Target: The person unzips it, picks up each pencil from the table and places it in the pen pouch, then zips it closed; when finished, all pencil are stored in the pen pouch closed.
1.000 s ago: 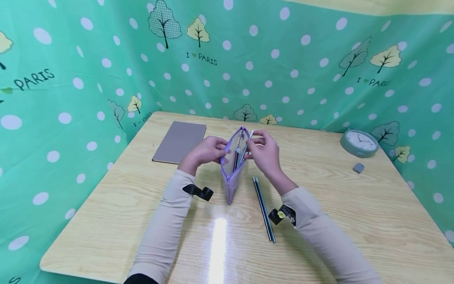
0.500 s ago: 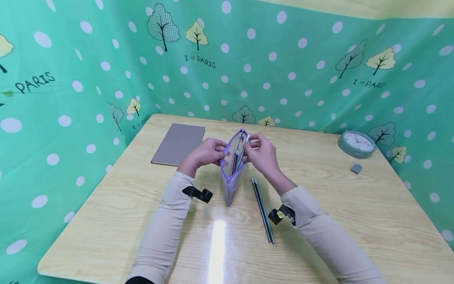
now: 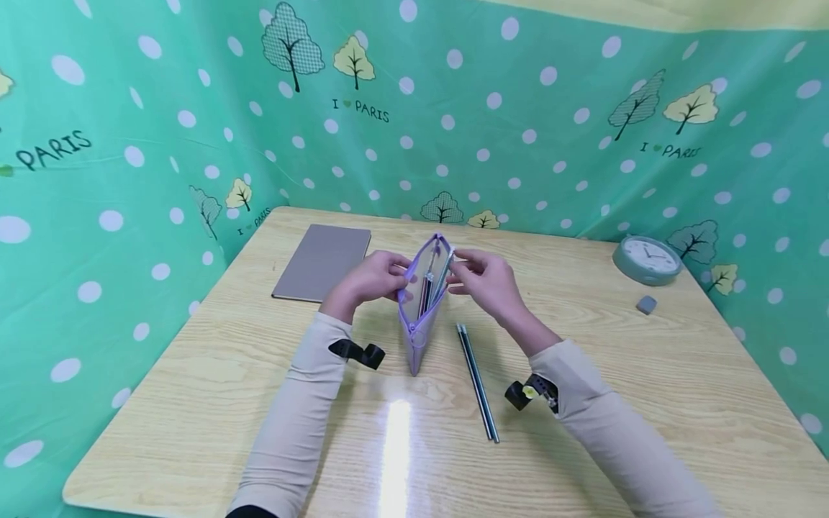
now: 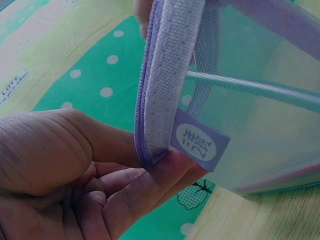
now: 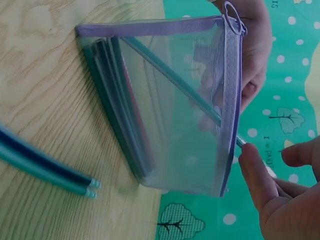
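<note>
A mesh pencil case (image 3: pixel 417 347) with purple zip edging stands upright on the table, its mouth wide apart. My left hand (image 3: pixel 373 276) pinches the left side of its rim between thumb and fingers; in the left wrist view a lilac label (image 4: pixel 201 147) sits beside those fingertips. Several pencils (image 5: pixel 117 100) lie together along the case's bottom. One more pencil (image 5: pixel 172 82) leans diagonally inside, its end sticking out past the rim. My right hand (image 3: pixel 490 284) is at that end, index finger (image 5: pixel 255 172) against it and thumb apart.
Two dark striped pencils (image 3: pixel 478 385) lie side by side on the table, right of the case. A grey notebook (image 3: pixel 322 262) is at the back left. Far right are a round green clock (image 3: pixel 648 260) and a small grey eraser (image 3: pixel 646 305). A green patterned cloth (image 3: pixel 550 129) hangs behind.
The pencil at the right hand has slid lower into the case. The right hand's fingers have loosened from it and shifted slightly right. The left hand keeps its grip on the rim.
</note>
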Available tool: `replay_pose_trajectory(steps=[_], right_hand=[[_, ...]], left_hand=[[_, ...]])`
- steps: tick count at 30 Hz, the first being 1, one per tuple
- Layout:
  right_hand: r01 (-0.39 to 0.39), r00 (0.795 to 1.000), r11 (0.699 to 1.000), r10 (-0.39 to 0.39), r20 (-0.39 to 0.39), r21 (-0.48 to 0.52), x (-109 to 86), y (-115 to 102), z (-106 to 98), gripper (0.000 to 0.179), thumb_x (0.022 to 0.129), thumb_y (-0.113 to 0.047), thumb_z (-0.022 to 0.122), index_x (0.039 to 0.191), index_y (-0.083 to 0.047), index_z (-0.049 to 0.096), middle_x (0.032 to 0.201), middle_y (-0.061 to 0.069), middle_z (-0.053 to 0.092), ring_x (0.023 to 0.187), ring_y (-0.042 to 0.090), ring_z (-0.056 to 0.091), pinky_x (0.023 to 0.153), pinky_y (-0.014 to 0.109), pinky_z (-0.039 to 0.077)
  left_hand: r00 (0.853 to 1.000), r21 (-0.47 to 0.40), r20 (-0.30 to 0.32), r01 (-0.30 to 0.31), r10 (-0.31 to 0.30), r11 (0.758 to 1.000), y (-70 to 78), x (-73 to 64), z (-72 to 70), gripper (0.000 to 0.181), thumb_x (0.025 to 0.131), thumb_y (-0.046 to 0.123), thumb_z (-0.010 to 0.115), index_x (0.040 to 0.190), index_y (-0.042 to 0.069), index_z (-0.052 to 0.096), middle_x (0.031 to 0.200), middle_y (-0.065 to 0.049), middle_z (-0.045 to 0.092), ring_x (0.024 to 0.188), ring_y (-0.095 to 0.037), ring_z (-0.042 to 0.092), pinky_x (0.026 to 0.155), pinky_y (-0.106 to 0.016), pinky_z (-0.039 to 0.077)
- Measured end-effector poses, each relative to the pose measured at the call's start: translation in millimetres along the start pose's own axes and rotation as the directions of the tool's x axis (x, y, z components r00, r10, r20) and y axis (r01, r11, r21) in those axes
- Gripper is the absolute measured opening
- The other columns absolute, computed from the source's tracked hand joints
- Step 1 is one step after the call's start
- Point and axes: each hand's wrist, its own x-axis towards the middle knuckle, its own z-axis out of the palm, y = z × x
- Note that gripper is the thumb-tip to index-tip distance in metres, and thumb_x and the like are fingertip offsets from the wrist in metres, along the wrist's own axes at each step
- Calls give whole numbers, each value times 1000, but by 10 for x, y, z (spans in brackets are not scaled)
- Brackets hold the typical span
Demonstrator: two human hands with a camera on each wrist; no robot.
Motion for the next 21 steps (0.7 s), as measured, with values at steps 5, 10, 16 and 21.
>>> replay_pose_trajectory(steps=[5, 10, 16, 21], right_hand=[[33, 999, 993, -29, 39, -117, -53, 106, -163, 34, 101, -7, 60, 130, 10, 62, 113, 29, 70, 91, 33, 75, 77, 30, 67], [15, 990, 950, 30, 140, -312, -69, 381, -297, 28, 98, -3, 60, 121, 13, 65, 99, 26, 73, 74, 22, 74, 72, 36, 68], [-16, 967, 897, 126, 220, -442, -126, 708, -272, 24, 97, -6, 66, 114, 11, 68, 86, 18, 75, 64, 19, 71, 61, 32, 65], [-20, 962, 870, 151, 228, -493, -177, 825, -185, 20, 94, -5, 69, 109, 9, 69, 79, 10, 74, 58, 15, 68, 55, 26, 63]], left_hand=[[1000, -8, 5, 6, -6, 1000, 7, -12, -5, 47, 102, -7, 52, 147, -17, 41, 132, -33, 63, 76, -11, 71, 82, -30, 66], [1000, -1, 4, 7, -7, 1000, -16, -10, -7, 48, 101, -7, 52, 147, -17, 41, 132, -33, 63, 76, -11, 71, 81, -30, 66], [1000, -1, 4, 5, -5, 1000, -10, -13, -8, 47, 102, -7, 51, 147, -17, 41, 131, -33, 63, 77, -12, 72, 81, -31, 66], [1000, -2, 3, 3, -3, 1000, 5, -17, -3, 47, 101, -7, 52, 146, -17, 42, 130, -33, 64, 77, -13, 72, 82, -31, 66]])
